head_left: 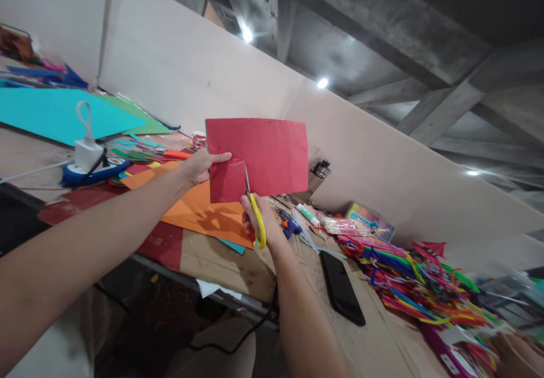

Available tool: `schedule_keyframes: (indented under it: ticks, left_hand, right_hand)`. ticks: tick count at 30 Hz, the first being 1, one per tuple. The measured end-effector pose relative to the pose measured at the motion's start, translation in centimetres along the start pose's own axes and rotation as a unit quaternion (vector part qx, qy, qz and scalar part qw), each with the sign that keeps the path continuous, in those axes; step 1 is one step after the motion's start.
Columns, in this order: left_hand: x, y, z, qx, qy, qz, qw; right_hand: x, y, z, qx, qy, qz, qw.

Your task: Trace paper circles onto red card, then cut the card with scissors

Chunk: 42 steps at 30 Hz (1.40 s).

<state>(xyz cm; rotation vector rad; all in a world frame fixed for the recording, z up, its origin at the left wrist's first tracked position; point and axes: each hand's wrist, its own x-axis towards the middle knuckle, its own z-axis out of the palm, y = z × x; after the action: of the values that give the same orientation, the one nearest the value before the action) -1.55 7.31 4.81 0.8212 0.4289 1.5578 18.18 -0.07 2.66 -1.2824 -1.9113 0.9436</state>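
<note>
A sheet of red paper (272, 151) is held up in front of me above the table. My left hand (204, 164) pinches its left edge, with the thumb lying on the near face and the other fingers partly behind it. Yellow-handled scissors (257, 219) are gripped in my right hand (261, 219), below the sheet. Their blade lies against the lower part of the paper and points upward; a line runs in the paper near the tip. Under both hands rests orange paper (204, 208), catching their shadow.
Left of me are a power strip with a white charger (87, 154) and turquoise paper (55, 111). On the right lie a black phone (342, 287), a blue glue gun (290, 225), a glue stick (307, 215) and a heap of coloured pipe cleaners (408, 276). Another person's hand (516, 352) shows at the lower right.
</note>
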Motion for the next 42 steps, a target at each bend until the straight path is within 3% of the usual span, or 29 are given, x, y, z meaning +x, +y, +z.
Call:
schedule_keyframes:
  ticks: [12,20,25,36,42]
  left_hand:
    - [0.2,0.6,-0.3,-0.023,0.023,-0.001,0.999]
    - [0.9,0.2,-1.0,0.016,-0.004,0.031,0.999]
    - [0.7,-0.2,-1.2,0.029,-0.027,0.006,0.999]
    - [-0.1,-1.2,-0.3,0.001,-0.043,-0.027,0.999]
    - [-0.8,-2.0,0.7,-0.028,-0.013,-0.051,0.998]
  right_hand:
    - [-0.1,0.2,0.0,0.025,-0.01,0.002,1.0]
    - [-0.3,0.6,-0.4,-0.009,-0.006,-0.016,1.0]
    - [-0.4,0.2,-0.5,-0.005,0.006,-0.022,1.0]
    - [-0.5,-0.6,-0.4,0.01,0.028,-0.014,0.999]
    - [-0.6,-0.9,-0.5,-0.004,0.039,-0.031,0.999]
